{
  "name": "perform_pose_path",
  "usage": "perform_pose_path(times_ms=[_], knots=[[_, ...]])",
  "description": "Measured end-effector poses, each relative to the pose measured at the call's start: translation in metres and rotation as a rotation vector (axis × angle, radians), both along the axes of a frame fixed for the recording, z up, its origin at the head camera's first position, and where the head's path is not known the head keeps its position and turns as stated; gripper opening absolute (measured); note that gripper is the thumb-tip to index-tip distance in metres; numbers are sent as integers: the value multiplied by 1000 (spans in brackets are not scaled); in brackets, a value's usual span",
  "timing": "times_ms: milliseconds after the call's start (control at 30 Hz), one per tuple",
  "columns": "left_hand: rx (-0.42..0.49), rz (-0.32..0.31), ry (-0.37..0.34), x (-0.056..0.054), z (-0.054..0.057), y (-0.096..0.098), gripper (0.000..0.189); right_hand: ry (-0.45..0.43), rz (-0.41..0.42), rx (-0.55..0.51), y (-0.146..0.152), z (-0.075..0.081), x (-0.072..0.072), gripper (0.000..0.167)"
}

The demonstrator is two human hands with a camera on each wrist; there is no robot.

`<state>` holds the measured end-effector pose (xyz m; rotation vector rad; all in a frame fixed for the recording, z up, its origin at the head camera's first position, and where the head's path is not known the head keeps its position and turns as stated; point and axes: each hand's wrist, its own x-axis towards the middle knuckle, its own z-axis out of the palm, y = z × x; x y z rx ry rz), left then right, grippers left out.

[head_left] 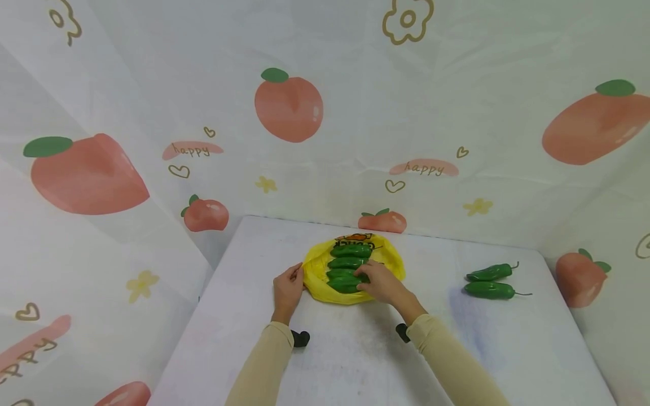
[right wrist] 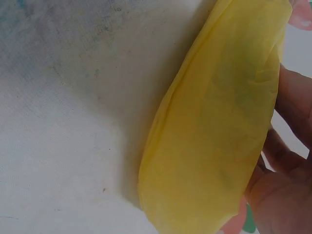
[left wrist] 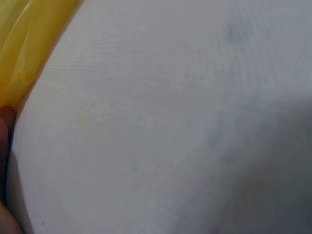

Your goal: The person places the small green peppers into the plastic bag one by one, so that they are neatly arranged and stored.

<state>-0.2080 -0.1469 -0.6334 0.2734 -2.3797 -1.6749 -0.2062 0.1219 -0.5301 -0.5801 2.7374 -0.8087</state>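
Note:
A yellow plastic bag (head_left: 317, 265) lies on the table with its mouth spread open, and several green peppers (head_left: 351, 251) rest in a row inside it. My left hand (head_left: 288, 288) pinches the bag's left rim between thumb and fingers; the left wrist view catches only fingertips at a fold of yellow plastic (left wrist: 29, 44). Reaching in over the right rim, my right hand (head_left: 382, 282) holds the stem end of the nearest pepper (head_left: 342, 284) between thumb and fingers. In the right wrist view the bag's side wall (right wrist: 209, 141) hides the fingertips and the peppers.
Two more green peppers (head_left: 490, 290) lie side by side at the table's right, their stems pointing right. The white table (head_left: 350, 366) meets a fruit-printed cloth backdrop (head_left: 345, 169) behind and at both sides. A black wrist device (head_left: 301, 338) shows beside the left sleeve.

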Motion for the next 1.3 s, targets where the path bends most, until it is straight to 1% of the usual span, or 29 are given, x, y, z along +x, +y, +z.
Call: perform_pose_path(times_ms=[167,433,733,967,1067,1133,1300], knots=[[-12,-3,12,0,0,0,30,-20,-22,22,-1,-2,-1,27],[-15,-4,22,-1,-1,0,30,57,-31,52,-3,-7,-5,26],[-7,0,5,-3,0,1,30,3,-100,50,-7,-8,-8,27],[-7,4,-28,-2,3,1,31,14,-102,60,-6,-9,-8,25],[-11,5,-32,-2,3,2,31,60,-90,73,-6,-10,-8,26],[-13,6,-30,-1,3,2,31,119,-77,85,-6,-10,-7,30],[-11,3,-27,2,3,1,31,275,-67,114,-4,-10,-5,49]])
